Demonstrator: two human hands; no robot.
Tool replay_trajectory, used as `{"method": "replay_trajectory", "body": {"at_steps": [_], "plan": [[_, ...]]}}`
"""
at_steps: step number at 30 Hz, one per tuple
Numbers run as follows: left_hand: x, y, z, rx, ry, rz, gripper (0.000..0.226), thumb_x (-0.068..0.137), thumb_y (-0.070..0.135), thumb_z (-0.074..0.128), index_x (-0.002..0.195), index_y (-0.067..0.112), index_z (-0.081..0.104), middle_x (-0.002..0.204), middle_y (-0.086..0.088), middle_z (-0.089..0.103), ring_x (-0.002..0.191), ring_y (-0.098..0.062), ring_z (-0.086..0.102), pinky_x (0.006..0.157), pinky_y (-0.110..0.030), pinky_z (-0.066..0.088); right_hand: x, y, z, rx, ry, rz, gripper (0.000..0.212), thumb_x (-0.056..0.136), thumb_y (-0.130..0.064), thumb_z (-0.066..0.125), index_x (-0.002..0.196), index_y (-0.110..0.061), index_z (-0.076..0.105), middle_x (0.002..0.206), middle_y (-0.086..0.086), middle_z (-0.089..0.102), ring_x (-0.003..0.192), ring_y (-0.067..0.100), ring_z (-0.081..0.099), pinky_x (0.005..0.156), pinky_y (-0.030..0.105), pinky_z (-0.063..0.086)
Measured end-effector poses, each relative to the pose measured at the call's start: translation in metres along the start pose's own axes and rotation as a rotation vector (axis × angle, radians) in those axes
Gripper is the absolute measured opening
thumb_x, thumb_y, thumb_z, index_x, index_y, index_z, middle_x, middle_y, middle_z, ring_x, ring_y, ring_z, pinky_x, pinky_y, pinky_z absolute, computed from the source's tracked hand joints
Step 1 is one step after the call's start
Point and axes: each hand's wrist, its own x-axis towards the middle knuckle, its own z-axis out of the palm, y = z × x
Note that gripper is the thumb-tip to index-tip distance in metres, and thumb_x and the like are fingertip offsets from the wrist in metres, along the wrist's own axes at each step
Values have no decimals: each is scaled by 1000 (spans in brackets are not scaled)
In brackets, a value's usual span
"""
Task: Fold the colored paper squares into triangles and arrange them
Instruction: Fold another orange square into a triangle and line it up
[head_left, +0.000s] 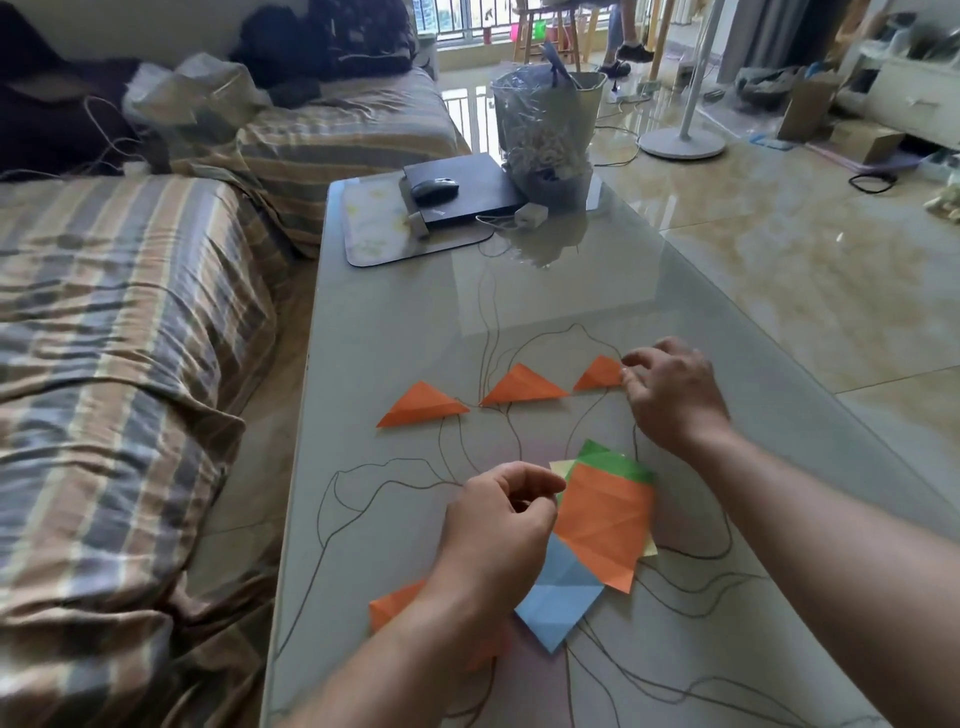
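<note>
Three folded orange triangles lie in a row on the glass table (395, 322): the left triangle (422, 406), the middle triangle (522, 387) and the right triangle (600, 375). My right hand (670, 395) touches the right triangle's right tip with thumb and fingertips. Nearer to me is a loose pile of creased squares: an orange sheet (605, 525) on top of green (615, 462) and pale yellow, with a blue sheet (561, 597) below. My left hand (498, 525) hovers at the pile's left edge, fingers loosely curled, holding nothing. Another orange paper (392, 605) peeks from under my left wrist.
At the table's far end sit a mat (369, 228), a closed dark laptop (467, 192) with a mouse (435, 189), a white charger and a plastic-wrapped bin (545, 124). A striped sofa (124, 322) runs along the left. Glossy floor lies to the right.
</note>
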Motion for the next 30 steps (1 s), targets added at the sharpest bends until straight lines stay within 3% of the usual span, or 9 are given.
{"method": "replay_trajectory", "body": {"at_steps": [3, 5, 8, 11, 15, 18, 22, 25, 30], "plan": [[1, -1, -3, 49, -9, 16, 23, 94, 13, 64, 89, 30, 79, 66, 8, 65, 55, -7, 49, 55, -26, 43, -19, -10, 9, -27, -82, -112, 43, 96, -54, 49, 114, -25, 76, 131, 3, 61, 124, 37, 50, 105, 51, 45], [2, -1, -7, 138, -31, 35, 27, 96, 11, 61, 92, 32, 79, 74, 11, 69, 56, -5, 49, 53, -23, 41, -27, -15, 11, -121, -205, -97, 46, 100, -61, 41, 118, -32, 72, 140, -5, 53, 133, 33, 41, 106, 49, 40], [3, -1, -20, 404, -114, 72, 39, 94, 8, 54, 105, 38, 76, 107, 16, 69, 82, -4, 60, 71, -23, 52, -32, -18, 4, -158, -221, -129, 39, 105, -55, 43, 121, -34, 71, 146, -7, 50, 137, 29, 35, 105, 46, 36], [4, -1, -37, 684, -151, 94, 41, 92, 12, 55, 116, 41, 72, 121, 12, 64, 114, -10, 57, 99, -33, 52, -43, -27, -12, -128, -147, -155, 29, 103, -46, 52, 117, -33, 74, 138, -6, 56, 134, 29, 40, 102, 47, 40], [3, 2, -64, 824, -167, 53, 38, 92, 17, 63, 119, 43, 70, 117, 12, 64, 115, -12, 58, 100, -29, 49, -69, -50, -33, -108, -268, -223, 21, 96, -39, 62, 106, -30, 78, 113, -2, 68, 113, 27, 59, 93, 39, 52], [-4, 3, -87, 834, -214, 5, 37, 92, 22, 70, 125, 39, 69, 120, 10, 67, 107, -10, 62, 96, -27, 51, -105, -73, -46, -121, -434, -235, 21, 96, -39, 62, 107, -28, 77, 103, -8, 66, 98, 15, 60, 80, 26, 44], [-15, -4, -109, 908, -284, -47, 67, 76, 50, 87, 136, 37, 60, 129, 6, 62, 112, -11, 62, 100, -28, 51, -148, -103, -59, -71, -519, -179, 26, 96, -42, 63, 117, -30, 74, 112, -10, 67, 101, 12, 59, 86, 26, 48], [-23, -15, -113, 1009, -295, -78, 93, 59, 63, 91, 140, 42, 50, 135, 4, 50, 126, -19, 53, 106, -37, 49, -169, -117, -62, 12, -539, -106, 28, 96, -39, 65, 122, -30, 71, 114, -7, 68, 96, 11, 62, 75, 24, 47], [-36, -28, -111, 1036, -237, -38, 92, 60, 56, 94, 137, 39, 46, 130, 1, 42, 116, -23, 53, 94, -32, 49, -204, -124, -44, 536, -487, 219, 24, 93, -22, 69, 117, -25, 72, 96, -2, 70, 66, 9, 60, 55, 19, 47]]}}
